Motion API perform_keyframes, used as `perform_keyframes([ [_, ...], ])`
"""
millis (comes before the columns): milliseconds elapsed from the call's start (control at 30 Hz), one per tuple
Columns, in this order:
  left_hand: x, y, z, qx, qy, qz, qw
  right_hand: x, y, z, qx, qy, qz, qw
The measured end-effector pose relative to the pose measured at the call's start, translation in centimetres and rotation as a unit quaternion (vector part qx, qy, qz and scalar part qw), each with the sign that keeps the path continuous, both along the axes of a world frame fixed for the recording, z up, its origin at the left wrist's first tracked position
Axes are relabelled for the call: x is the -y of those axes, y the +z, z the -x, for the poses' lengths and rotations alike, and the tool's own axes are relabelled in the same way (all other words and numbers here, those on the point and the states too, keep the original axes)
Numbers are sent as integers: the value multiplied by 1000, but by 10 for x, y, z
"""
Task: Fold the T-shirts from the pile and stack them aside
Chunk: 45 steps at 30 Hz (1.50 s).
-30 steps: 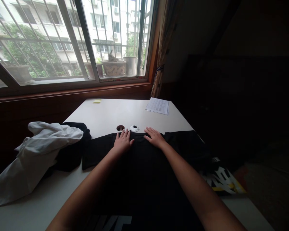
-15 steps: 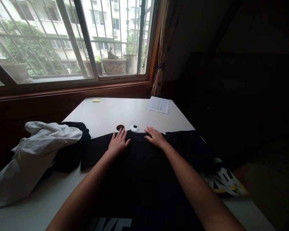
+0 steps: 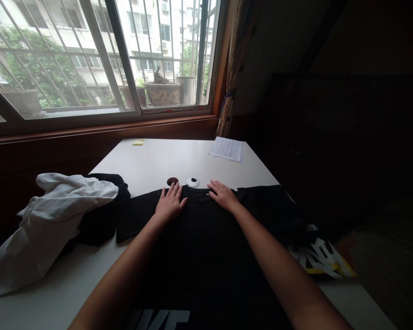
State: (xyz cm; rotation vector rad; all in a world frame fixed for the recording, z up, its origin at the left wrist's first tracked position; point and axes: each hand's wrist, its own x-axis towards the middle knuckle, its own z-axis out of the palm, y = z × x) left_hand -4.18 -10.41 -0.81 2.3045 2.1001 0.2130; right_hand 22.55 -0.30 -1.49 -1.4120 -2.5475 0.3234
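While our left hand (image 3: 170, 204) and right hand (image 3: 223, 196) touched the black T-shirt (image 3: 206, 252), both lay flat, gripping nothing. Papers (image 3: 226, 149) lay beyond.

Seeing printed papers (image 3: 226, 149) lying near the far right corner of the white table (image 3: 158, 158), and a yellow slip (image 3: 138, 142) resting near its far left corner. Spotting flowerpots (image 3: 162, 95) standing outside the window (image 3: 123, 59), and a tied curtain (image 3: 234, 64) hanging at its right side.

One head-worn camera looks from above the near end of the white table (image 3: 189, 158), facing forward and down across its top, close over its nearer part and farther from the window (image 3: 106, 55) beyond its far edge.
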Motion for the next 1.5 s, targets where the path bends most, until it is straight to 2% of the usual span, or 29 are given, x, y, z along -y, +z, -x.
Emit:
perform_keyframes([
  [167,0,2,1,-4,-3,1,1000,6,2,-1,-14,1,-8,1000],
  [267,1,4,6,-6,-2,7,1000,10,9,-15,-39,-3,-26,999],
  [367,2,7,13,-12,1,16,1000,11,17,-50,-51,-23,-63,996],
  [467,2,9,18,-24,10,22,999,13,17,-100,-21,-68,-73,995],
  [600,1,9,20,-36,15,24,999,20,2,-165,29,-152,-35,987],
  [700,1,8,20,-40,13,24,999,25,-8,-191,47,-179,-30,982],
  [933,4,11,20,-38,17,22,999,25,-13,-202,21,-211,-79,974],
  [1233,8,11,23,-32,29,27,999,25,-18,-205,27,-217,-84,972],
  [1500,8,11,24,-34,30,29,999,25,-22,-215,30,-228,-147,962],
])
